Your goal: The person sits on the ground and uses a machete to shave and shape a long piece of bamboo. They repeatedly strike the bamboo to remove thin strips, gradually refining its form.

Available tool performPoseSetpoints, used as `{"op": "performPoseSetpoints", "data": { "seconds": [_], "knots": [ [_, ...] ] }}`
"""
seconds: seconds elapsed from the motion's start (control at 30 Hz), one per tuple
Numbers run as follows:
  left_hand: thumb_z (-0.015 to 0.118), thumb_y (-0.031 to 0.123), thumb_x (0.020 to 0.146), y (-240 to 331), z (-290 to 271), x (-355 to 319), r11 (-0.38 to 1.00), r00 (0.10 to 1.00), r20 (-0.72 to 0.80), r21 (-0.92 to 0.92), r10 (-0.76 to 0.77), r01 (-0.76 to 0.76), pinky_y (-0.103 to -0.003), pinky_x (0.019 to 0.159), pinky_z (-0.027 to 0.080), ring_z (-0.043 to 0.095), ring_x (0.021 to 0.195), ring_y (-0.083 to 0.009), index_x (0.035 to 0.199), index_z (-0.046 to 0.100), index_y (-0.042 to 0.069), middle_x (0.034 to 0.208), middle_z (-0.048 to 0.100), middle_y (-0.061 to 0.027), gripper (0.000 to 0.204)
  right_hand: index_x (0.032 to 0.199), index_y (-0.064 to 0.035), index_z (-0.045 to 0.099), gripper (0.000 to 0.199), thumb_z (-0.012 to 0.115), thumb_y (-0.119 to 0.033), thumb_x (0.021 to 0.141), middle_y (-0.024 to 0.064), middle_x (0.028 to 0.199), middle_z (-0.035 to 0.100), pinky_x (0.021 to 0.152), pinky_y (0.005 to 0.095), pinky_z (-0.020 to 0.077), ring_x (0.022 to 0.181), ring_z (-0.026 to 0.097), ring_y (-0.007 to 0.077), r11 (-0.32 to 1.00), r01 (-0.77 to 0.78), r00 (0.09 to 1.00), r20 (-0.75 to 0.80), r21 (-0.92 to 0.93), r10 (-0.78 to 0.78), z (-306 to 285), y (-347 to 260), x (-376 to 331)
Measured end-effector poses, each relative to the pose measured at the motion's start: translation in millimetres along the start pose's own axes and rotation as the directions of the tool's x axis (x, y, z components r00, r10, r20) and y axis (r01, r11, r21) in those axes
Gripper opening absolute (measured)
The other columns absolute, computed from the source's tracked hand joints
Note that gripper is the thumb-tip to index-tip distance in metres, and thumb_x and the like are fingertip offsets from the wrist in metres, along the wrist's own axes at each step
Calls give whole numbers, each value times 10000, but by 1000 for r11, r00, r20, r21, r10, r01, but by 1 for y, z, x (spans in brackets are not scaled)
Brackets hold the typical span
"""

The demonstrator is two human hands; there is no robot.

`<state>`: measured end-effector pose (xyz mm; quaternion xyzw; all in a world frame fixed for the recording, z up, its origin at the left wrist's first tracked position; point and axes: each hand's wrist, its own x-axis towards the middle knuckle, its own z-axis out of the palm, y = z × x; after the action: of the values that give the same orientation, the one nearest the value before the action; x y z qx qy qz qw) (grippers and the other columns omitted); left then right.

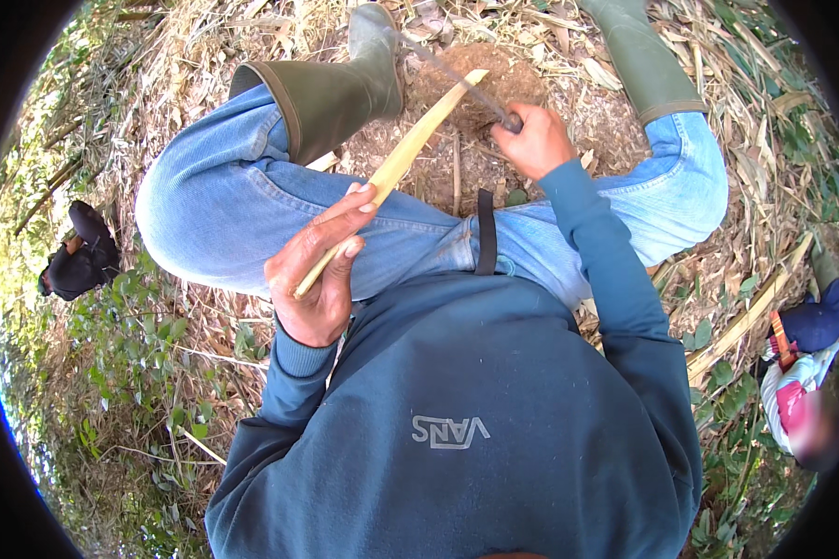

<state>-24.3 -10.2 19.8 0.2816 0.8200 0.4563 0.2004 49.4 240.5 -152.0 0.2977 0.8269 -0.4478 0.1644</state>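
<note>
Since the left grip (pixel 306 250) holds a tapering pale-yellow wooden strip (pixel 410 149) by its near end, the free end ahead could twist and deflect the thin grey metal blade (pixel 449 72) in the right grip's (pixel 539 144) clasp.

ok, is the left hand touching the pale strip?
Touching. The head view shows the left hand gripping the pale strip near its lower end, skin directly against it.

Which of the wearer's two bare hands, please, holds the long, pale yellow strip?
The left hand holds the strip; the right hand grips a slim, dark-handled tool.
</note>
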Motion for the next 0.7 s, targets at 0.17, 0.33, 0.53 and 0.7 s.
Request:
{"op": "performPoseSetpoints", "data": {
  "seconds": [0.17, 0.33, 0.53, 0.7],
  "knots": [
    [625, 9, 906, -2, 0, -1, 1000, 1000, -1, -9, -9, 9, -463, 1013, 490, 656, 1113, -353, 1006, 665, -91, 1065, 700, -245, 147, 910, 9, 695, 358, 645, -324, 787, 227, 756, 675, 755, 465, 532, 760, 669, 412, 999, -33, 998, 62, -6, 34, -7, -8, 1],
    [626, 2, 901, 0, 1, 0, 1000, 1000, 2, -12, 2, -2, -456, 1010, 495, 656, 1113, -352, 1009, 669, -90, 1072, 698, -247, 148, 901, 0, 695, 341, 635, -315, 782, 229, 763, 674, 749, 466, 532, 761, 669, 408, 999, -32, 999, -44, -18, 31, 4, 6, 15],
    [628, 0, 901, -3, -1, -2, 1000, 1000, -16, -15, -7, 6, -425, 1000, 498, 661, 1108, -343, 1044, 678, -69, 1090, 699, -235, 166, 910, 14, 693, 361, 639, -316, 775, 267, 800, 671, 813, 471, 521, 821, 668, 422, 998, -52, 999, 12, -28, 52, 2, -5, 7],
    [616, -5, 912, -3, -1, -3, 1000, 1000, -19, -17, -24, 24, -382, 967, 508, 663, 1113, -322, 1074, 682, -53, 1117, 696, -229, 182, 923, 17, 697, 381, 648, -327, 767, 256, 825, 681, 806, 469, 525, 833, 674, 409, 991, -130, 991, -46, -36, 128, 8, 32, 36]
  ]
}}
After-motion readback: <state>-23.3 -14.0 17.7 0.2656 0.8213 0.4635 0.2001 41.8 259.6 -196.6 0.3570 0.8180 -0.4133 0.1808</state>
